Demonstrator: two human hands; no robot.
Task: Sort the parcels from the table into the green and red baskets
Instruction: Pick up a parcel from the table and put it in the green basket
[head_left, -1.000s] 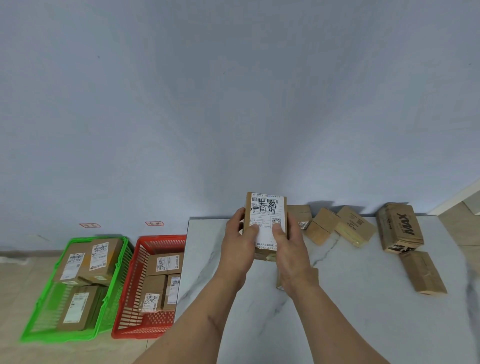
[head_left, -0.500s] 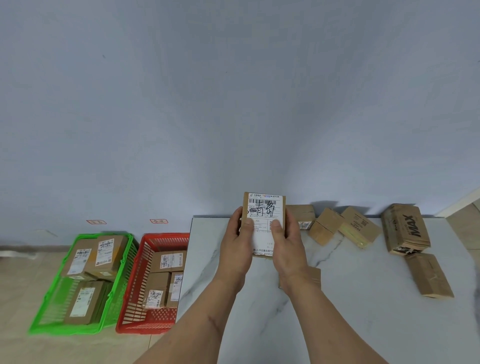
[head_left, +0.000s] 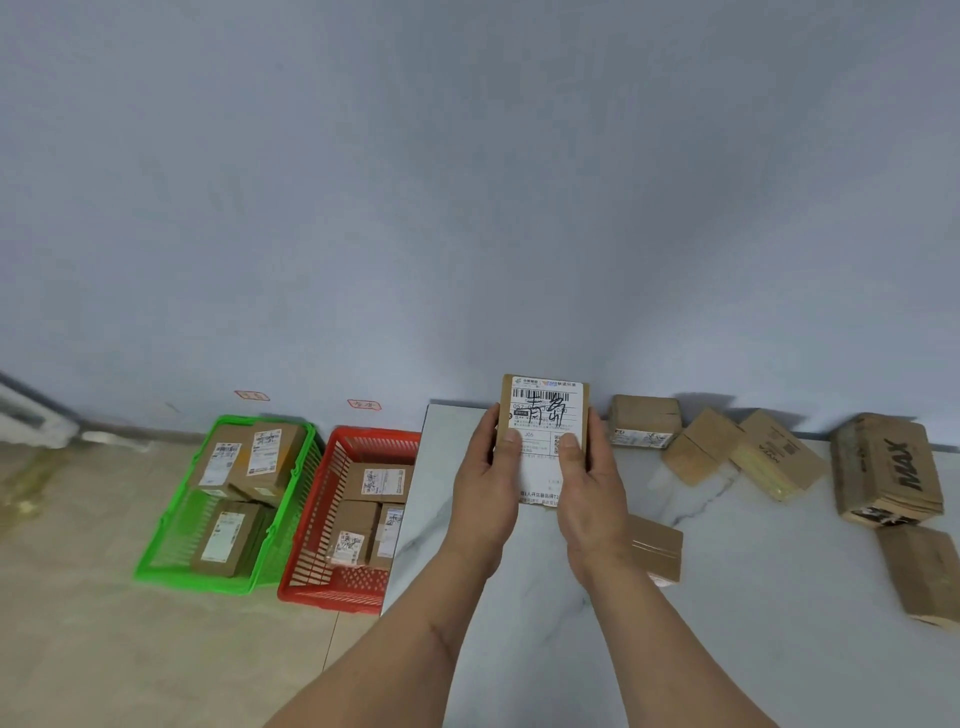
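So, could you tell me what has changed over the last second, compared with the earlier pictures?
Very little. Both the left hand and the right hand still hold the labelled parcel upright above the table, label towards the camera. The thumbs sit slightly higher on the label. Nothing was let go or picked up. The green basket, the red basket and the other parcels lie as before.

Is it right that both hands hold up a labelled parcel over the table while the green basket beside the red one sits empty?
Not quite. The head view shows the green basket already holding several parcels. Otherwise yes: the left hand and right hand hold the labelled parcel over the table, beside the red basket.
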